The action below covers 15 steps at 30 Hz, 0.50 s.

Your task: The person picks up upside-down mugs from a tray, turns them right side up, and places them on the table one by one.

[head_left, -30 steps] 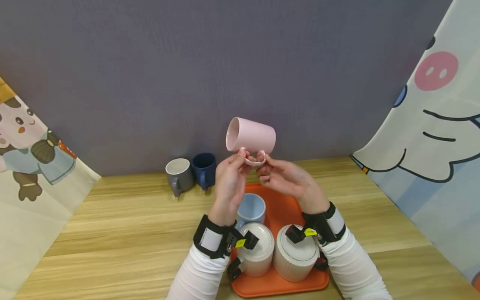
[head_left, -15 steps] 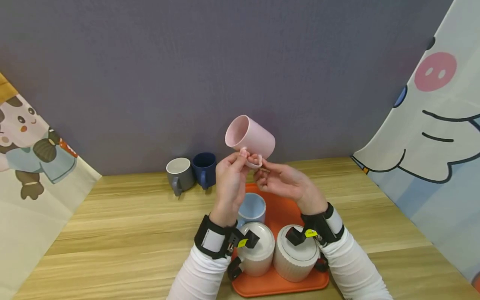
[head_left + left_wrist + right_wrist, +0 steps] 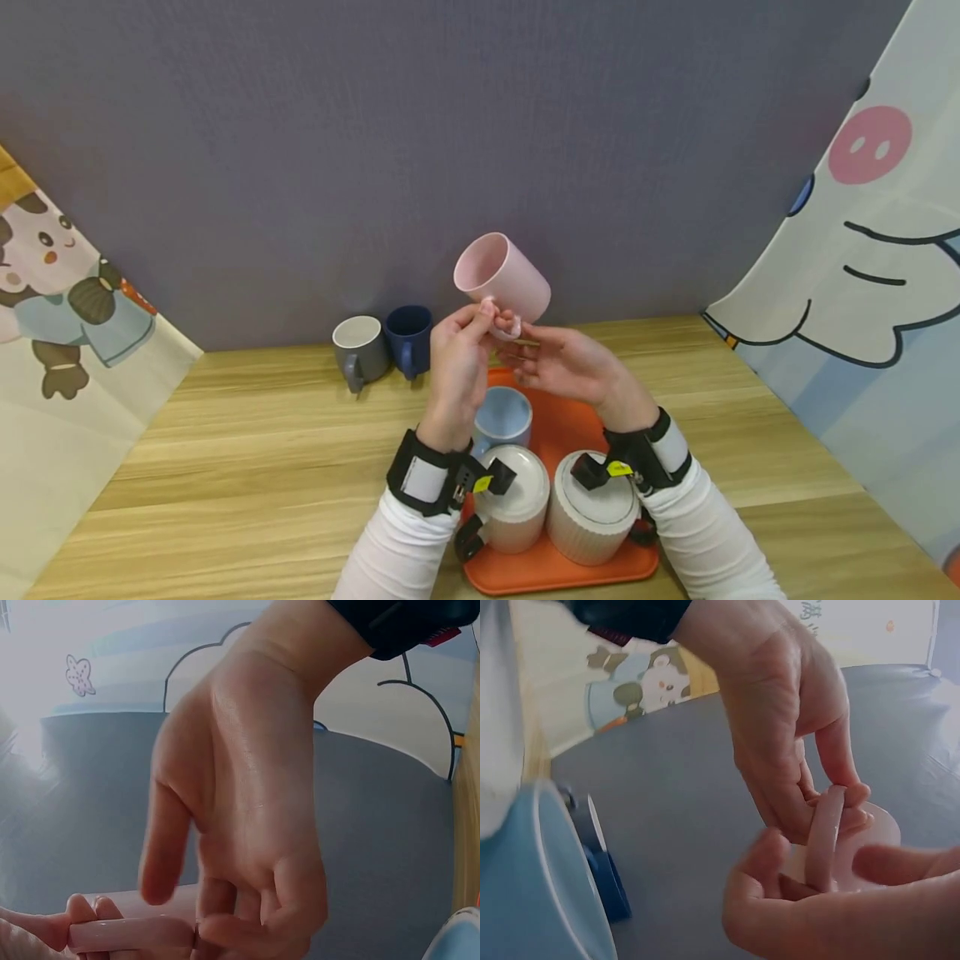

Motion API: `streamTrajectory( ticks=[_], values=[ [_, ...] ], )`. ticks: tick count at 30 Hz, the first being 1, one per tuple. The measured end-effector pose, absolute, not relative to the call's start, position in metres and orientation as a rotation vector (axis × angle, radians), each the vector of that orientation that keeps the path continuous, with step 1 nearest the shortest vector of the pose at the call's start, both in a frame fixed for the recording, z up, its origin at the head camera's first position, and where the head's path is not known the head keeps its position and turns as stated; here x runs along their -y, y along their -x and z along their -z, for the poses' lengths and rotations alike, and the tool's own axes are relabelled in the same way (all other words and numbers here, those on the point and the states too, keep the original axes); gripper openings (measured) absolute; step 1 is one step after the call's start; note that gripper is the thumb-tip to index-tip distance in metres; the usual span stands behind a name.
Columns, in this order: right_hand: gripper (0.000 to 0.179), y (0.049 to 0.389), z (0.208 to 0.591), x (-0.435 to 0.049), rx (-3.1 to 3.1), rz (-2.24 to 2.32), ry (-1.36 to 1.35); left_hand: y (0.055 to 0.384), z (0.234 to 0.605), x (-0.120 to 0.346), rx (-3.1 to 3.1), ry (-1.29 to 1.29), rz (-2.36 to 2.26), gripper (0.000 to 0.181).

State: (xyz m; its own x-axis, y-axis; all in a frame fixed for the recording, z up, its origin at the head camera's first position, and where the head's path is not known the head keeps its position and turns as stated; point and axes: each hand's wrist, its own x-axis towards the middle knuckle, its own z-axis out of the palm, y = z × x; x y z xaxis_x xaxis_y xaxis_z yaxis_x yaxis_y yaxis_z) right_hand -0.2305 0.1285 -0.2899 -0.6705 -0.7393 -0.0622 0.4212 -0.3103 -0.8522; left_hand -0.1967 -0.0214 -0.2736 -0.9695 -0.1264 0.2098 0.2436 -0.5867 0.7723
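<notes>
Dk grey panel (image 3: 375, 167) fills the bkgd, w/ cartoon-print cloth either side: L cloth (image 3: 75, 300) shows a figure in a pale blue outfit, R cloth (image 3: 870, 146) a big pink snout. Wood-grain tabletop (image 3: 225, 467) below. Pink mug (image 3: 517, 283) is up in the air in front of the panel; in the head view it shows beyond the far end of the orange tray (image 3: 562, 581). It's well tilted: mouth up & to L, base down & to R, handle toward the person. L hand (image 3: 459, 358) grips the mug by its handle, thumb pressed on it, fingertips thru the loop. R hand (image 3: 573, 367) is right by the handle's other end, fingers loosely bent, thumb apart from them, i.e. relaxed rather than gripping; can't tell for sure if its fingertips touch the mug.

On the tray: lt blue mug (image 3: 504, 414) toward the far end, plus two off-white cups (image 3: 513, 500) side by side nearer the person, partly hidden by the wrist cams. Grey mug (image 3: 362, 350) & navy mug (image 3: 409, 342) stand upright on the tabletop L of the tray, close together, near the panel. Both arms: white sleeves, blk wrist straps.
</notes>
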Motion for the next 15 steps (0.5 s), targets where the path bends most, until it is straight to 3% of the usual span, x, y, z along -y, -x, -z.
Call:
streamTrajectory(
  ticks=[3, 8, 15],
  values=[
    [0.032, 0.229, 0.289, -0.129, -1.464, 1.937, 0.556, 0.197, 0.275, 0.022, 1.304, 0.218, 2.615, 0.016],
    [0.049, 0.224, 0.285, -0.131, -1.986, 1.695, 0.721, 0.201, 0.276, 0.022, 1.312, 0.195, 2.555, 0.022],
    [0.043, 0.215, 0.276, -0.140, -2.435, 1.484, 0.720, 0.207, 0.276, 0.027, 1.348, 0.124, 2.451, 0.024]
  ],
)
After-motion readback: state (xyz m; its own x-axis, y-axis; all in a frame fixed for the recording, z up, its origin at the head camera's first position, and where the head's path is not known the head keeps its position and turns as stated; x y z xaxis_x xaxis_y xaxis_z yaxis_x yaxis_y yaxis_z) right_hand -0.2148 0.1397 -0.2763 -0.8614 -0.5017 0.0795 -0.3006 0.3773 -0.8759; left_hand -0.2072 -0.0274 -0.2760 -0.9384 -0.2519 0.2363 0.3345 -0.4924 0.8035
